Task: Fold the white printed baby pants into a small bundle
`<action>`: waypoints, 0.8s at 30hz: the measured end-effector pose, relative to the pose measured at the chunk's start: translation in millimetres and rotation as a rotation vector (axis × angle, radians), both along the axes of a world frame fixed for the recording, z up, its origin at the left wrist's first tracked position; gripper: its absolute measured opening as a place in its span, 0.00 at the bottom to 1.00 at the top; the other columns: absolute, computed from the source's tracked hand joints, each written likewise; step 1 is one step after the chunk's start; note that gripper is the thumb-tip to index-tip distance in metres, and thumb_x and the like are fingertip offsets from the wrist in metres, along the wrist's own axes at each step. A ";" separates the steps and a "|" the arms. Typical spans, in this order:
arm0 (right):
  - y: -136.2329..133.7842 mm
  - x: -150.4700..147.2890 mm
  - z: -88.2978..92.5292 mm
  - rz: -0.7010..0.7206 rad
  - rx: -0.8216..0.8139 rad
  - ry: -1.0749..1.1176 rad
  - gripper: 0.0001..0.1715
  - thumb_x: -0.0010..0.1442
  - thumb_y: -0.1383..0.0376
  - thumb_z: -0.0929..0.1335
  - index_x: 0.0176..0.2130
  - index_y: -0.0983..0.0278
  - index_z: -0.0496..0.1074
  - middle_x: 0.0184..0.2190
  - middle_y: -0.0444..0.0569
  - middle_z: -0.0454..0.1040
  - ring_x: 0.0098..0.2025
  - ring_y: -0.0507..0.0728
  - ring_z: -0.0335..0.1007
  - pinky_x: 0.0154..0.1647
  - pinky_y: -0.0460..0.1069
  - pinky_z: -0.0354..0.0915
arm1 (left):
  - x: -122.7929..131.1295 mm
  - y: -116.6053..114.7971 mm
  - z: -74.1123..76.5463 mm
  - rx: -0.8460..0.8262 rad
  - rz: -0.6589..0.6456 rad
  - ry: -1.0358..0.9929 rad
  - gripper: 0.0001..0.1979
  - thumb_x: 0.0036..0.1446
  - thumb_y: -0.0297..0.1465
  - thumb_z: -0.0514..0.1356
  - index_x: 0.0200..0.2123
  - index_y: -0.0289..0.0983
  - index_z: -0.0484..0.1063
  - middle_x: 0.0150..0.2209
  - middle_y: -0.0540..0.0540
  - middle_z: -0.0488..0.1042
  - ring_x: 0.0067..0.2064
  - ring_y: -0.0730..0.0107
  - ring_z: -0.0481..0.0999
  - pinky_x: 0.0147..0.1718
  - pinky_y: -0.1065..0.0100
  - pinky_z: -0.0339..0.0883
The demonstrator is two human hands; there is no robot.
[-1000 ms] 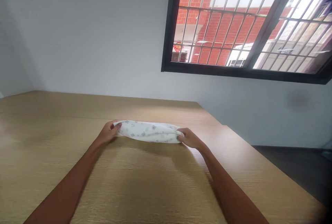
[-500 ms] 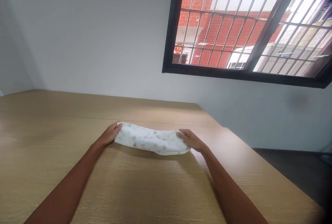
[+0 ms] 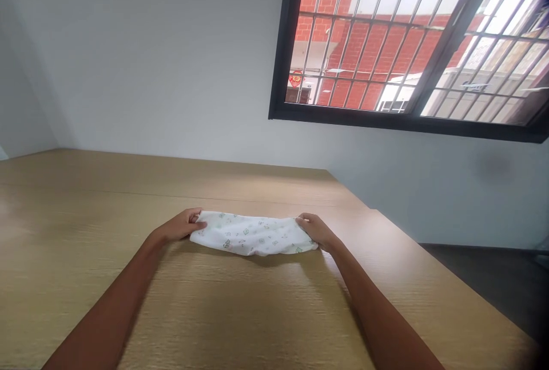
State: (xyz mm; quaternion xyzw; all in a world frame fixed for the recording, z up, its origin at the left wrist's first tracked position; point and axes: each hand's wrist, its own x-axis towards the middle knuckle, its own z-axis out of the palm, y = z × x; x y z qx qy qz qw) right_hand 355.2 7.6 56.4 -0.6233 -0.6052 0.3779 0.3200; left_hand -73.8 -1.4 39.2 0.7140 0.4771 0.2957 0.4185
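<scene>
A small white cloth (image 3: 253, 235) with a faint printed pattern lies folded on the wooden table (image 3: 240, 313), straight ahead of me. My left hand (image 3: 180, 225) pinches its left end, fingers closed on the fabric. At the cloth's right end my right hand (image 3: 315, 229) grips the edge the same way. Both arms reach forward from the bottom of the view, and the cloth rests low between the two hands, nearly flat on the tabletop.
The light wooden table runs to a grey wall at the back, and its right edge (image 3: 433, 278) drops to a dark floor (image 3: 493, 284). A black-framed barred window (image 3: 407, 44) is set in the wall up right.
The cloth was held a little above the table between both hands; now it has come down towards me and lies flatter. Both hands keep their grip and have shifted slightly nearer.
</scene>
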 end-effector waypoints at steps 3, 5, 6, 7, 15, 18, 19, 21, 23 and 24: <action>-1.4 -2.6 4.4 -0.104 0.091 -0.226 0.13 0.60 0.59 0.67 0.30 0.65 0.68 0.35 0.51 0.73 0.34 0.54 0.66 0.31 0.46 0.58 | 2.4 -0.2 -1.7 -0.030 0.030 -0.085 0.24 0.57 0.52 0.61 0.42 0.36 0.65 0.33 0.48 0.70 0.30 0.69 0.69 0.26 0.71 0.57; -3.1 -3.9 7.1 -0.120 0.086 -0.268 0.13 0.61 0.58 0.68 0.31 0.66 0.69 0.41 0.54 0.74 0.38 0.55 0.68 0.33 0.47 0.61 | 3.7 -0.5 -4.1 -0.008 0.055 -0.052 0.22 0.60 0.51 0.58 0.42 0.37 0.62 0.28 0.51 0.67 0.25 0.71 0.66 0.23 0.71 0.56; -4.1 -4.2 8.6 -0.105 0.068 -0.251 0.13 0.61 0.57 0.68 0.33 0.66 0.70 0.42 0.55 0.74 0.37 0.55 0.68 0.32 0.47 0.61 | 3.9 -0.2 -6.0 -0.004 0.071 -0.024 0.21 0.61 0.51 0.57 0.41 0.38 0.61 0.26 0.53 0.65 0.23 0.72 0.64 0.22 0.71 0.55; -5.3 -4.2 10.1 -0.079 0.042 -0.216 0.14 0.61 0.56 0.68 0.36 0.66 0.70 0.43 0.55 0.74 0.35 0.54 0.68 0.30 0.46 0.60 | 3.8 0.3 -8.1 -0.005 0.092 0.008 0.20 0.61 0.50 0.56 0.40 0.39 0.60 0.24 0.54 0.64 0.21 0.72 0.62 0.20 0.72 0.54; -9.7 15.0 21.4 0.214 -0.083 -0.085 0.30 0.52 0.67 0.70 0.54 0.65 0.67 0.38 0.51 0.71 0.33 0.53 0.67 0.30 0.46 0.63 | 3.2 5.6 -16.4 0.021 0.224 0.150 0.17 0.58 0.47 0.55 0.35 0.40 0.55 0.25 0.54 0.61 0.21 0.72 0.61 0.18 0.70 0.52; -7.0 23.7 20.5 0.320 -0.027 -0.152 0.23 0.50 0.69 0.67 0.48 0.66 0.68 0.34 0.49 0.70 0.32 0.53 0.65 0.29 0.46 0.61 | 4.7 5.8 -14.8 0.049 0.257 0.157 0.17 0.55 0.46 0.57 0.33 0.40 0.56 0.26 0.52 0.62 0.23 0.70 0.62 0.20 0.70 0.54; -6.0 25.3 19.3 0.365 0.009 -0.141 0.22 0.51 0.69 0.66 0.47 0.66 0.68 0.34 0.49 0.70 0.32 0.53 0.65 0.29 0.46 0.61 | 4.7 6.1 -14.8 0.063 0.265 0.156 0.17 0.54 0.46 0.57 0.33 0.40 0.57 0.27 0.52 0.63 0.24 0.69 0.63 0.20 0.69 0.55; -3.6 26.6 15.1 0.398 0.098 -0.090 0.23 0.53 0.66 0.65 0.50 0.66 0.67 0.37 0.49 0.70 0.32 0.53 0.64 0.30 0.47 0.62 | 4.2 6.9 -15.6 0.085 0.288 0.155 0.17 0.52 0.46 0.58 0.32 0.40 0.59 0.27 0.50 0.66 0.25 0.67 0.65 0.22 0.69 0.56; -0.4 26.0 8.5 0.331 0.175 -0.087 0.26 0.55 0.64 0.64 0.54 0.64 0.64 0.38 0.50 0.69 0.32 0.53 0.64 0.31 0.48 0.64 | 3.3 8.0 -17.2 0.112 0.308 0.162 0.16 0.52 0.46 0.58 0.32 0.39 0.62 0.28 0.48 0.69 0.28 0.63 0.69 0.24 0.68 0.59; 1.6 25.4 4.6 0.283 0.208 -0.114 0.27 0.55 0.63 0.63 0.55 0.64 0.64 0.39 0.50 0.69 0.33 0.54 0.65 0.32 0.49 0.64 | 3.1 8.5 -18.0 0.136 0.319 0.176 0.16 0.52 0.46 0.58 0.32 0.39 0.63 0.29 0.47 0.71 0.30 0.61 0.70 0.26 0.67 0.60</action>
